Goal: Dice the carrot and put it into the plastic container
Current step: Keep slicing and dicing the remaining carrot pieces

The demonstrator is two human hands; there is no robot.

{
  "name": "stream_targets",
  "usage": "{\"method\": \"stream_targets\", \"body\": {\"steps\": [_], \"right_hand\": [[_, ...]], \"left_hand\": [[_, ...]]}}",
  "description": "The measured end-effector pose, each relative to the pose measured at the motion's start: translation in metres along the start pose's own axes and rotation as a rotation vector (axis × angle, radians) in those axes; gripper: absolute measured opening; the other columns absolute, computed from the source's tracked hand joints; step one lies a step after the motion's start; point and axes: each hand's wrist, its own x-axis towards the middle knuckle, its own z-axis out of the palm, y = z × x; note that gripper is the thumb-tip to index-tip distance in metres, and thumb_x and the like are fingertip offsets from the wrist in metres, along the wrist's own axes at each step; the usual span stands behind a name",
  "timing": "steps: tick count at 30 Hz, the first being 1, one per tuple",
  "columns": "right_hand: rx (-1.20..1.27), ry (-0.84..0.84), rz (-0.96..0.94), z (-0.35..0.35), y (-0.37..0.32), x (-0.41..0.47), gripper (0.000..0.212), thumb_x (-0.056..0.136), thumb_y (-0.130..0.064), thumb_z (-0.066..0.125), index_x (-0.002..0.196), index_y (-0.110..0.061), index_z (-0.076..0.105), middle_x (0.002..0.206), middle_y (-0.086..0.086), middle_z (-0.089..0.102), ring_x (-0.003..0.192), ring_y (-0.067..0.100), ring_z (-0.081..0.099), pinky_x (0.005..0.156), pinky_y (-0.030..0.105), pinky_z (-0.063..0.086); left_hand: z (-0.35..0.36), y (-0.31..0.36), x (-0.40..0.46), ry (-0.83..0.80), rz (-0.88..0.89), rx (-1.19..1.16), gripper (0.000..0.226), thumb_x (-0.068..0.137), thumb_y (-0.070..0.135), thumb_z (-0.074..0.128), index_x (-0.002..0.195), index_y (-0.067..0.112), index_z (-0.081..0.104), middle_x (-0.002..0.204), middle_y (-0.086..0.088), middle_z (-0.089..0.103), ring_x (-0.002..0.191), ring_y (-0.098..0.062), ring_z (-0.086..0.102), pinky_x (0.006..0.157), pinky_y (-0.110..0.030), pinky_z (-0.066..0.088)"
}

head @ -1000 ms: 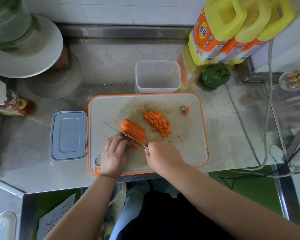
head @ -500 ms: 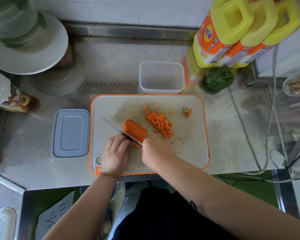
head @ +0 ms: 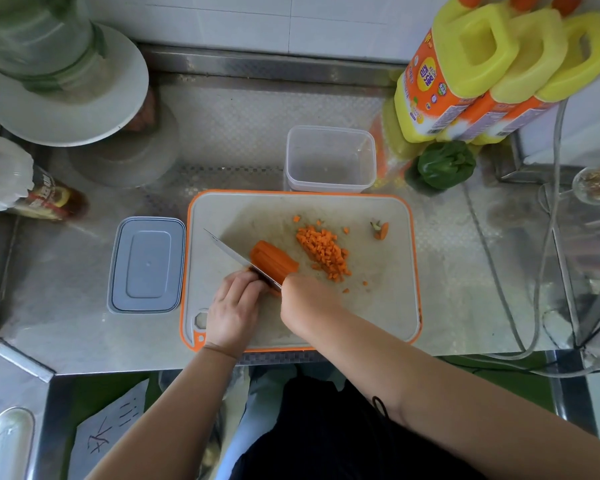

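Observation:
A bundle of carrot sticks (head: pixel 274 259) lies on the orange-rimmed cutting board (head: pixel 388 306). My left hand (head: pixel 234 311) presses down on the near end of the bundle. A knife (head: pixel 238 258) is gripped in my right hand (head: pixel 309 304), its blade lying across the sticks just beside my left fingertips. To the right of the bundle sits a pile of diced carrot (head: pixel 324 252), and the cut-off carrot top (head: pixel 381 231) lies further right. The clear plastic container (head: pixel 330 159) stands open behind the board, with no carrot in it.
The container's grey lid (head: pixel 147 265) lies left of the board. Yellow oil jugs (head: pixel 482 71) and a green pepper (head: pixel 444 164) stand at the back right. A sauce bottle (head: pixel 49 199) and a white plate (head: pixel 66 95) are at the left. Cables (head: pixel 534 271) run along the right.
The knife has come down onto the carrot sticks and my left hand has held the bundle in place. The uncut bundle looks slightly shorter. The camera has shifted a little.

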Motion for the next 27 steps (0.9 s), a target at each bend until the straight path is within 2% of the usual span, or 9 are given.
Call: {"method": "stream_targets", "body": {"steps": [5, 11, 15, 18, 22, 25, 27], "right_hand": [[0.005, -0.014, -0.012, 0.005, 0.004, 0.002, 0.021, 0.095, -0.010, 0.046, 0.114, -0.006, 0.054, 0.108, 0.014, 0.062, 0.094, 0.030, 0.063, 0.074, 0.034, 0.049], [-0.002, 0.018, 0.004, 0.015, 0.008, 0.001, 0.027, 0.095, -0.009, 0.046, 0.121, -0.007, 0.049, 0.112, 0.012, 0.062, 0.098, 0.029, 0.063, 0.074, 0.032, 0.048], [0.026, -0.006, -0.025, 0.011, 0.013, 0.004, 0.026, 0.095, -0.010, 0.048, 0.120, -0.007, 0.050, 0.109, 0.012, 0.062, 0.094, 0.028, 0.063, 0.072, 0.032, 0.047], [0.077, 0.000, -0.056, 0.005, 0.019, 0.005, 0.028, 0.092, -0.013, 0.052, 0.119, -0.009, 0.046, 0.094, 0.008, 0.060, 0.077, 0.025, 0.060, 0.067, 0.032, 0.049], [0.100, 0.034, -0.105, 0.003, 0.028, -0.002, 0.023, 0.092, -0.015, 0.048, 0.114, -0.011, 0.045, 0.069, -0.002, 0.045, 0.063, 0.021, 0.051, 0.053, 0.028, 0.042], [0.097, 0.027, -0.114, 0.004, 0.031, -0.006, 0.019, 0.092, -0.013, 0.046, 0.111, -0.011, 0.046, 0.065, -0.003, 0.042, 0.061, 0.021, 0.051, 0.052, 0.028, 0.042], [0.098, 0.020, -0.113, 0.005, 0.032, -0.007, 0.017, 0.093, -0.014, 0.046, 0.109, -0.011, 0.046, 0.064, -0.003, 0.042, 0.061, 0.021, 0.051, 0.054, 0.029, 0.043]], "left_hand": [[0.000, -0.001, -0.001, 0.006, 0.013, 0.000, 0.020, 0.087, 0.000, 0.050, 0.088, 0.001, 0.070, 0.099, -0.015, 0.066, 0.099, -0.029, 0.054, 0.086, -0.037, 0.048], [0.001, -0.003, -0.002, -0.001, 0.027, 0.007, 0.021, 0.088, 0.001, 0.047, 0.091, 0.003, 0.068, 0.100, -0.014, 0.065, 0.098, -0.030, 0.055, 0.083, -0.038, 0.050], [0.002, -0.002, -0.003, 0.006, 0.024, -0.003, 0.020, 0.087, 0.000, 0.048, 0.092, 0.003, 0.067, 0.101, -0.014, 0.064, 0.098, -0.030, 0.054, 0.083, -0.038, 0.049], [0.002, -0.002, -0.003, 0.035, 0.025, -0.011, 0.021, 0.086, -0.005, 0.050, 0.095, 0.007, 0.064, 0.104, -0.009, 0.060, 0.097, -0.030, 0.054, 0.084, -0.037, 0.049], [0.001, -0.001, -0.001, 0.068, -0.014, -0.021, 0.025, 0.081, -0.005, 0.063, 0.099, 0.014, 0.061, 0.106, -0.004, 0.056, 0.096, -0.031, 0.053, 0.086, -0.034, 0.048], [-0.001, 0.001, 0.002, 0.088, -0.029, -0.067, 0.010, 0.089, 0.008, 0.061, 0.098, 0.013, 0.061, 0.106, -0.004, 0.054, 0.097, -0.032, 0.054, 0.092, -0.028, 0.042], [-0.001, 0.001, 0.003, 0.086, -0.021, -0.084, 0.008, 0.090, 0.010, 0.060, 0.098, 0.012, 0.061, 0.105, -0.004, 0.053, 0.096, -0.034, 0.055, 0.096, -0.024, 0.038]]}}
